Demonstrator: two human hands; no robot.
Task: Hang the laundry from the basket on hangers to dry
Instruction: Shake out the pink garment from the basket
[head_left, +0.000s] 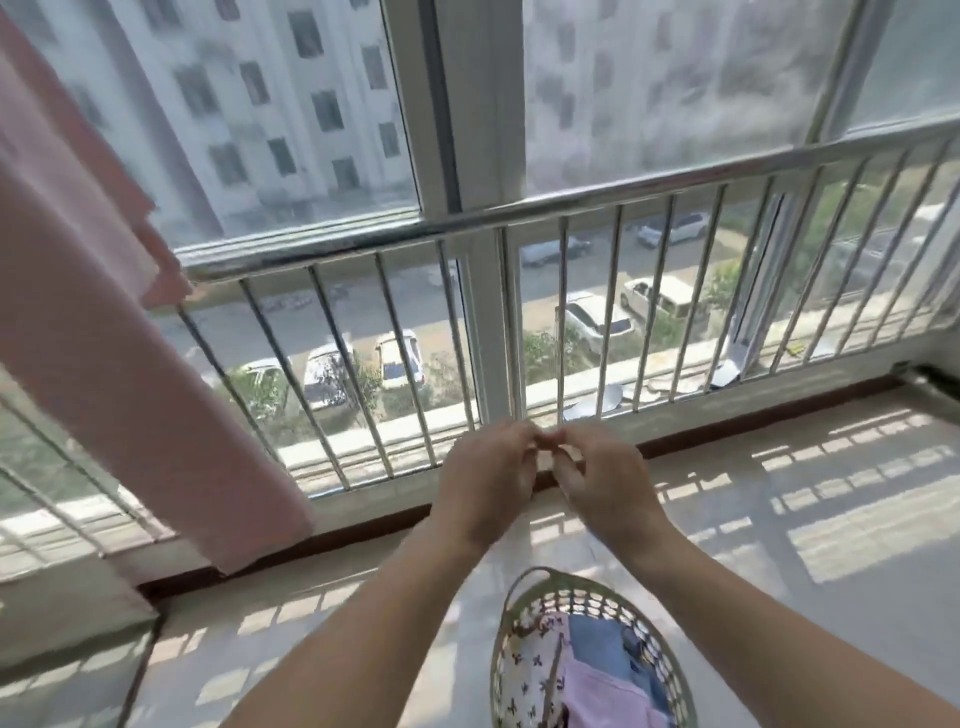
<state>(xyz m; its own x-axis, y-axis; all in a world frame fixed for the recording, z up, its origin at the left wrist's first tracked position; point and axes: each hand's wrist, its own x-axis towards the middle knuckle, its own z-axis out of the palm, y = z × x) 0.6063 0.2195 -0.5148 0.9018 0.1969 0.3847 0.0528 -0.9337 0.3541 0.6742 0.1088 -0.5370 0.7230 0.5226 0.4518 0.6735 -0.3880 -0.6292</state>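
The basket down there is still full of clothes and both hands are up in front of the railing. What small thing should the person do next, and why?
Probably lower one hand to the basket and lift out the pink garment on top. The left hand and right hand meet fingertip to fingertip and seem to hold no clothing, and no hanger is in view.

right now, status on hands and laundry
Both hands, left and right, raised together, fingers curled, grip unclear. Laundry basket still loaded on floor. Nothing blocking.
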